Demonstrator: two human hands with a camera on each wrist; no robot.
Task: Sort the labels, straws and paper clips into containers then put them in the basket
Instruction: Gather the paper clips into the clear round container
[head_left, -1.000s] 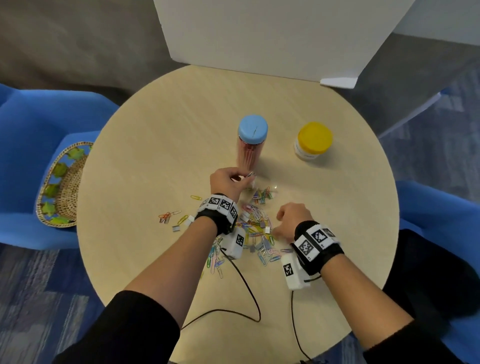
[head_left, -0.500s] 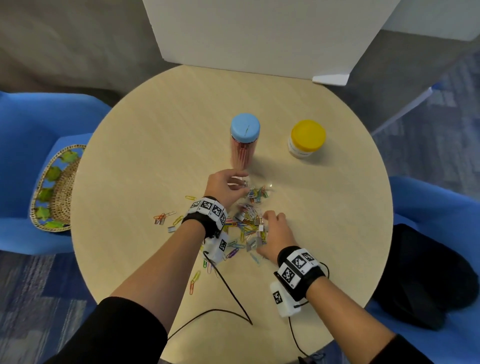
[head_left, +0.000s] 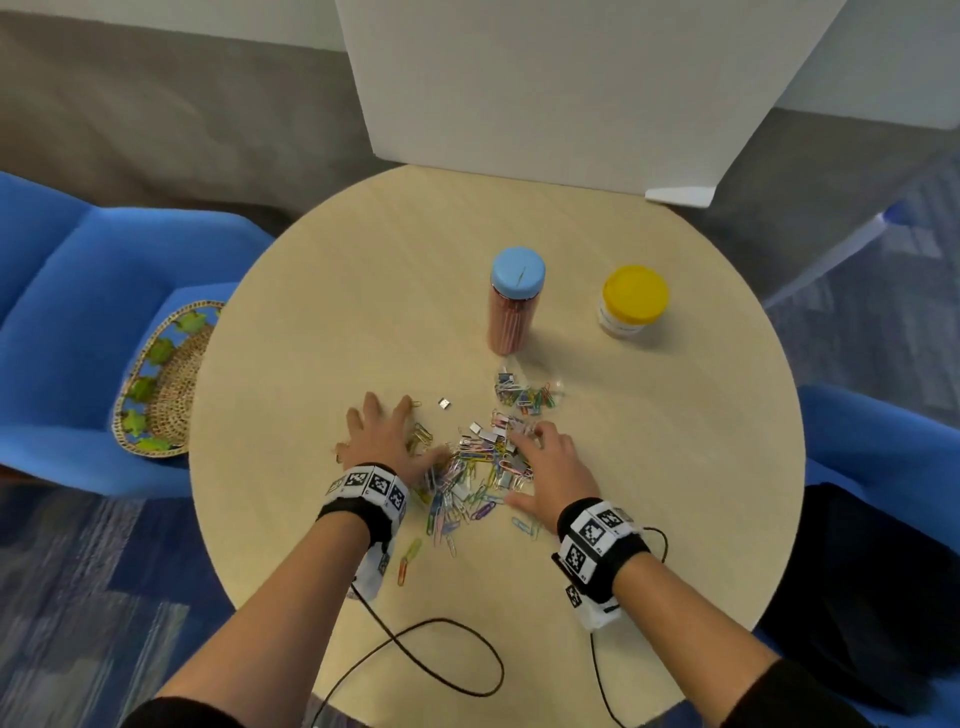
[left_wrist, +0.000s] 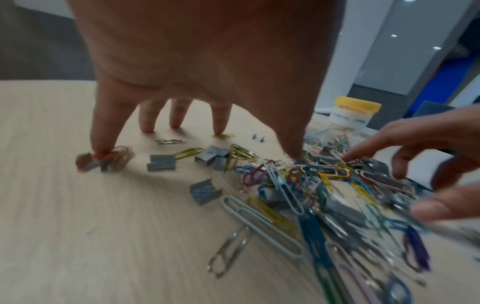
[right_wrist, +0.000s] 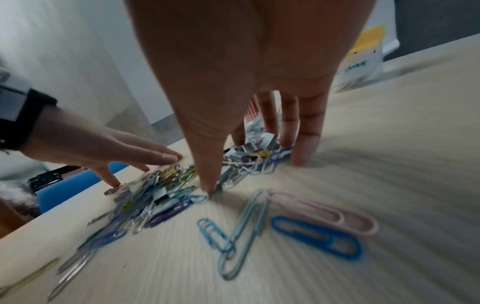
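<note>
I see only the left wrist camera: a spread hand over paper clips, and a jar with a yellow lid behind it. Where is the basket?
Observer: The woven basket is not on the table. It lies on the blue chair at the person's left.
Operator: Is there a second jar?
Observer: Yes. A tall jar with a blue lid, holding pink straws, stands left of the yellow-lidded jar.
Operator: Does the right hand grip anything?
Observer: No. The right hand has straight fingers, with the tips pressed down on the paper clip pile.
</note>
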